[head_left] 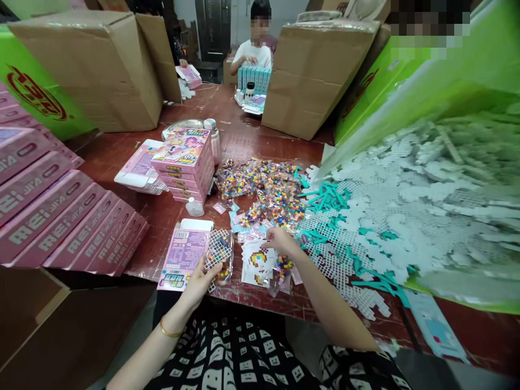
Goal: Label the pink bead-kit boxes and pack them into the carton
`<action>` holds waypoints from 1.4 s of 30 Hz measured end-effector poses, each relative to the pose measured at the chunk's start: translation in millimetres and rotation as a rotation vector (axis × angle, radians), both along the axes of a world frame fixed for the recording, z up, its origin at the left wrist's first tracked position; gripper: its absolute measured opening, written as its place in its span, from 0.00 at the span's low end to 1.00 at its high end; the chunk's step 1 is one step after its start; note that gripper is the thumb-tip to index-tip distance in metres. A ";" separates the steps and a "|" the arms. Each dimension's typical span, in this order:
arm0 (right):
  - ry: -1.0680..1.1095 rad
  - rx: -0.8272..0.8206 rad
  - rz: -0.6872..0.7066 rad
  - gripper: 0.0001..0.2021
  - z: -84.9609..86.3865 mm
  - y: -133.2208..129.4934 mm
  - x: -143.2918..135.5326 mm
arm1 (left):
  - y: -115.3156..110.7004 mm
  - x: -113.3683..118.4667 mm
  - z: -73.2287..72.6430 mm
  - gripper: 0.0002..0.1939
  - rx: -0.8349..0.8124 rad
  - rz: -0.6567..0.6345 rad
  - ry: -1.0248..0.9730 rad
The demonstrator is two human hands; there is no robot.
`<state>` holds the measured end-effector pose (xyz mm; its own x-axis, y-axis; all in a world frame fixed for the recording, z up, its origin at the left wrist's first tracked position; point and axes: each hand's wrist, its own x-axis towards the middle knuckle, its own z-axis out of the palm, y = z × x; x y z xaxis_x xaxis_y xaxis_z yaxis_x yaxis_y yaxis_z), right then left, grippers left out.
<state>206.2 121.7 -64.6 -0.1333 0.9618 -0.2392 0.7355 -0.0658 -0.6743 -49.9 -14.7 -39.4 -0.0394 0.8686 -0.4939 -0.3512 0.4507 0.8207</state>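
Observation:
My left hand (pixel 205 276) is closed on a white lattice board (pixel 218 246) together with a clear bag of coloured beads (pixel 226 271). Under and beside them lies a flat pink-purple box (pixel 184 252). My right hand (pixel 281 241) has its fingers bent together at the top of a pile of printed pattern sheets (pixel 257 265); what they grip, if anything, I cannot make out. Small pink and blue packets (pixel 244 233) lie just left of its fingertips. Below my right wrist is another bead bag (pixel 283 266).
Many bead bags (pixel 260 181) lie mid-table. White lattice boards (pixel 365 216) and teal sticks (pixel 331 197) spill from a green sack (pixel 475 59) at right. Stacked pink boxes (pixel 184 162) stand ahead; more pink boxes (pixel 81 227) fill the left. Cartons (pixel 320 70) and a person (pixel 260 51) are beyond.

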 end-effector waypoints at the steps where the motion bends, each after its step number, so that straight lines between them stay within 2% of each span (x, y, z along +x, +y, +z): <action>1: 0.035 0.008 0.021 0.20 4.7 3.3 5.5 | -0.3 -0.3 -0.1 0.33 0.001 0.006 0.007; 4: 0.169 0.093 0.048 0.17 25.9 -0.1 25.6 | 1.1 -0.5 -1.2 0.34 0.006 0.012 0.013; 8: 0.393 0.133 -0.027 0.20 51.8 -37.2 31.3 | 8.2 6.7 -3.1 0.34 0.054 -0.024 0.034; 10: 0.564 0.072 -0.054 0.18 53.7 -63.0 16.2 | 11.7 16.0 -3.3 0.37 0.110 -0.068 0.018; 12: 0.671 0.038 -0.047 0.15 46.7 -83.7 -3.7 | 13.4 28.2 -2.4 0.40 0.154 -0.129 0.029; 14: 0.584 0.116 -0.083 0.15 34.2 -92.1 -13.6 | 13.5 40.4 -1.0 0.38 0.150 -0.174 0.083; 16: 0.396 0.240 -0.209 0.16 21.9 -88.0 -0.7 | 12.9 49.1 0.0 0.35 0.117 -0.183 0.118; 18: 0.205 0.322 -0.362 0.16 13.4 -76.1 34.7 | 12.9 53.3 0.2 0.36 0.087 -0.161 0.079; 20: 0.072 0.329 -0.447 0.13 8.7 -61.0 78.7 | 13.6 53.9 0.0 0.36 0.032 -0.149 -0.027; 22: -0.046 0.309 -0.436 0.09 5.7 -44.7 114.2 | 14.3 52.7 0.0 0.34 -0.087 -0.149 -0.134; 24: -0.130 0.284 -0.355 0.10 3.3 -29.2 132.6 | 14.7 51.1 0.4 0.28 -0.232 -0.149 -0.184; 26: -0.192 0.266 -0.261 0.14 1.7 -16.1 136.4 | 14.4 49.4 1.2 0.22 -0.311 -0.124 -0.190; 28: -0.246 0.246 -0.197 0.15 0.5 -6.0 132.9 | 13.5 47.8 2.0 0.17 -0.320 -0.081 -0.194; 32: -0.333 0.184 -0.179 0.12 -5.3 8.4 122.7 | 10.5 45.2 2.1 0.11 -0.332 -0.015 -0.183; 38: -0.368 0.066 -0.252 0.07 -19.5 24.8 111.9 | 5.0 44.3 -2.6 0.17 -0.271 -0.056 -0.155; 42: -0.383 0.030 -0.339 0.10 -21.6 24.1 102.9 | 3.5 45.6 -1.3 0.20 -0.228 -0.058 -0.140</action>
